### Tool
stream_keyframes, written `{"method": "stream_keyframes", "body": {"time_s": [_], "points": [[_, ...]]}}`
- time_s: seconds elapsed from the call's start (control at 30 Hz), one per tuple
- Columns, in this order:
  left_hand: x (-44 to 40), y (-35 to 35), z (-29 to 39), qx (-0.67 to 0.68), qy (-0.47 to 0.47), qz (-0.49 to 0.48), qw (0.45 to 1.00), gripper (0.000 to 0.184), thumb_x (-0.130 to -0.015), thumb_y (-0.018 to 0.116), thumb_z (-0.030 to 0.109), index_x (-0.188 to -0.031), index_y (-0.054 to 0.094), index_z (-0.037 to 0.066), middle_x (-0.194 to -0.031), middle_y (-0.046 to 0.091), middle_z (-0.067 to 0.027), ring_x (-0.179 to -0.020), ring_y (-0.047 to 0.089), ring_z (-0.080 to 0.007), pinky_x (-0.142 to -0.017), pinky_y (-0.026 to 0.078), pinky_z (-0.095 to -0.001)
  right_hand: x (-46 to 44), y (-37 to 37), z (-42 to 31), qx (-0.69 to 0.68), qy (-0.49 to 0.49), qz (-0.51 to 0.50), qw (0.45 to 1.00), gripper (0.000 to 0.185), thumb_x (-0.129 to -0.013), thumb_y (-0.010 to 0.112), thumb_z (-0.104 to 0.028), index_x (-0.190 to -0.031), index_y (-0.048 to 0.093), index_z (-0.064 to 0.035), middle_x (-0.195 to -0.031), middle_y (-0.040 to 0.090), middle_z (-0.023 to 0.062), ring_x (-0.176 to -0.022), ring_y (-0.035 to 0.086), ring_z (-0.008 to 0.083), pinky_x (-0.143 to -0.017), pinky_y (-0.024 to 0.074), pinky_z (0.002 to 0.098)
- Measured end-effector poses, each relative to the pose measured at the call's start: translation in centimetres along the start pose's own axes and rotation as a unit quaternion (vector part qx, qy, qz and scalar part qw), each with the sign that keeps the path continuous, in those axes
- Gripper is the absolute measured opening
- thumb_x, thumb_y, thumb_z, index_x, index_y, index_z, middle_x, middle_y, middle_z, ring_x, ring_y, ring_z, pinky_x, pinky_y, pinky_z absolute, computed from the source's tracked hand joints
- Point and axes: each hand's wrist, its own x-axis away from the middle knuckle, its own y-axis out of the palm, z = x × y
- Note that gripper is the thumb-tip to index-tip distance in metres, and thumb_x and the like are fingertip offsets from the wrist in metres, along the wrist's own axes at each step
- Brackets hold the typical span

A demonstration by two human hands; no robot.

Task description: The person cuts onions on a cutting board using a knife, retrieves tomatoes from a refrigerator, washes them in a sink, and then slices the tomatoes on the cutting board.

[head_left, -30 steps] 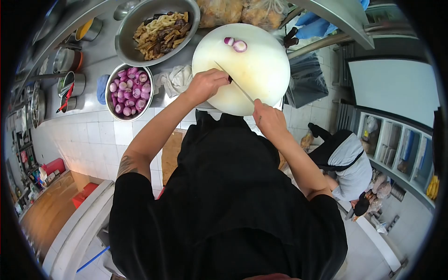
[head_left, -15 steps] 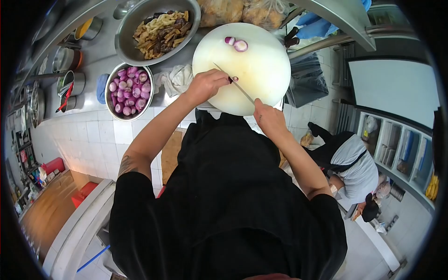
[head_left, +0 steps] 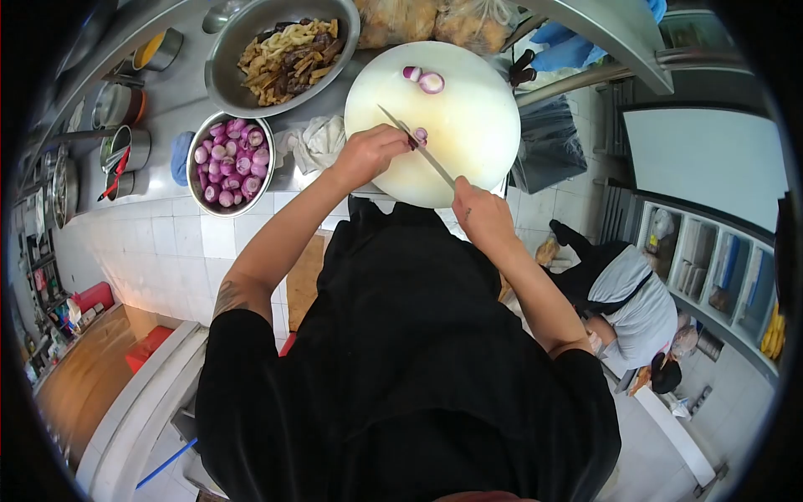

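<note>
A round white cutting board [head_left: 468, 125] lies at the counter's edge. My left hand [head_left: 370, 154] has its fingers closed on a red onion [head_left: 411, 143] over the board's left part, mostly hidden by the fingers. In my right hand [head_left: 480, 215] is the handle of a knife [head_left: 436, 165]; its blade crosses beside the onion and points up-left. A small cut onion piece [head_left: 421, 133] lies just right of the blade. Farther back on the board are two more onion pieces [head_left: 431, 82]. Left of the board stands a steel bowl [head_left: 197, 188] of peeled red onions.
A large metal bowl [head_left: 219, 71] of brown and pale food strips stands behind the onions. A white cloth [head_left: 319, 143] lies between bowl and board. Plastic bags [head_left: 473, 23] sit behind the board, and a black-lined bin [head_left: 548, 146] is at its right. Another person [head_left: 633, 299] bends down at the right.
A cut onion piece has appeared beside the blade and shifted slightly up. The knife has moved a little up-left. My left hand has stayed in place. The other person has moved slightly right.
</note>
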Motion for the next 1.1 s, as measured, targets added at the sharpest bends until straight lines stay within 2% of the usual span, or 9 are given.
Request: {"method": "stream_keyframes", "body": {"time_s": [0.33,0.5,0.63,0.7,0.8,0.87,0.93,1.03,1.1], "points": [[-0.2,0.4,-0.4,0.009,-0.007,0.023,1.000,0.015,-0.076,0.076,0.002,-0.091,0.075,0.007,-0.101,0.074,-0.0052,-0.088,0.072,-0.0245,-0.073,0.061,-0.0344,-0.2,0.8,1.2,-0.033,-0.005,-0.015,0.999,0.016,-0.094,0.064,-0.011,-0.099,0.050,-0.0048,-0.079,0.069,0.0186,-0.073,0.069,0.0428,-0.062,0.0513,0.0540],[-0.1,0.4,0.0,0.023,-0.018,0.028,0.999,0.015,-0.076,0.076,0.001,-0.090,0.075,0.007,-0.098,0.074,-0.0056,-0.087,0.072,-0.0250,-0.073,0.060,-0.0346,0.1,1.1,1.3,-0.037,0.024,-0.046,0.998,0.015,-0.100,0.058,-0.016,-0.101,0.048,-0.0051,-0.081,0.070,0.0208,-0.077,0.068,0.0463,-0.067,0.0507,0.0574],[0.3,0.4,-0.2,0.027,-0.016,0.024,0.999,0.017,-0.075,0.077,0.000,-0.090,0.075,0.006,-0.098,0.074,-0.0057,-0.087,0.072,-0.0254,-0.073,0.060,-0.0347,0.2,0.2,0.3,-0.060,0.015,-0.014,0.998,0.015,-0.100,0.058,-0.017,-0.101,0.049,-0.0055,-0.081,0.070,0.0213,-0.077,0.067,0.0465,-0.067,0.0506,0.0577],[0.0,0.7,-0.2,0.029,-0.017,0.032,0.999,0.017,-0.075,0.077,-0.001,-0.090,0.075,0.006,-0.097,0.074,-0.0058,-0.087,0.072,-0.0256,-0.073,0.060,-0.0348,0.1,1.0,1.1,-0.044,0.033,-0.057,0.997,0.015,-0.100,0.058,-0.017,-0.101,0.049,-0.0055,-0.078,0.068,0.0222,-0.076,0.067,0.0470,-0.067,0.0506,0.0576],[0.6,0.7,-0.4,0.030,-0.017,0.041,0.999,0.017,-0.075,0.077,-0.001,-0.090,0.075,0.006,-0.097,0.074,-0.0057,-0.088,0.072,-0.0256,-0.073,0.060,-0.0348,0.3,0.2,0.3,-0.066,0.009,-0.005,0.998,0.016,-0.100,0.058,-0.018,-0.101,0.049,-0.0053,-0.076,0.068,0.0229,-0.075,0.067,0.0470,-0.067,0.0508,0.0573],[0.7,0.9,-0.6,0.012,-0.021,0.022,0.999,0.015,-0.079,0.073,0.006,-0.093,0.074,0.011,-0.105,0.073,-0.0014,-0.091,0.071,-0.0224,-0.075,0.060,-0.0327,0.4,1.1,0.8,-0.057,0.024,-0.027,0.998,0.015,-0.100,0.058,-0.018,-0.101,0.050,-0.0051,-0.075,0.067,0.0230,-0.075,0.067,0.0471,-0.067,0.0508,0.0573],[0.3,0.8,-0.6,0.016,-0.016,0.029,0.999,0.015,-0.079,0.073,0.005,-0.093,0.074,0.011,-0.104,0.073,-0.0016,-0.091,0.071,-0.0225,-0.075,0.060,-0.0327,0.1,0.7,0.8,-0.045,0.032,-0.048,0.997,0.015,-0.100,0.058,-0.017,-0.101,0.050,-0.0049,-0.074,0.067,0.0231,-0.074,0.067,0.0471,-0.067,0.0508,0.0572],[0.8,0.8,-0.5,0.023,-0.019,0.027,0.999,0.016,-0.080,0.072,0.004,-0.094,0.075,0.010,-0.104,0.073,-0.0018,-0.091,0.071,-0.0226,-0.075,0.060,-0.0329,0.5,0.2,-0.2,-0.057,0.023,-0.015,0.998,0.016,-0.096,0.063,-0.013,-0.098,0.050,-0.0033,-0.079,0.070,0.0214,-0.076,0.068,0.0456,-0.066,0.0515,0.0546],[0.6,1.2,-0.6,0.025,-0.021,0.029,0.999,0.016,-0.080,0.072,0.004,-0.094,0.075,0.010,-0.103,0.073,-0.0019,-0.091,0.071,-0.0226,-0.075,0.060,-0.0332,0.4,1.3,0.8,-0.047,0.034,-0.043,0.997,0.016,-0.097,0.062,-0.013,-0.098,0.050,-0.0034,-0.078,0.069,0.0219,-0.076,0.068,0.0461,-0.066,0.0514,0.0548]]}}
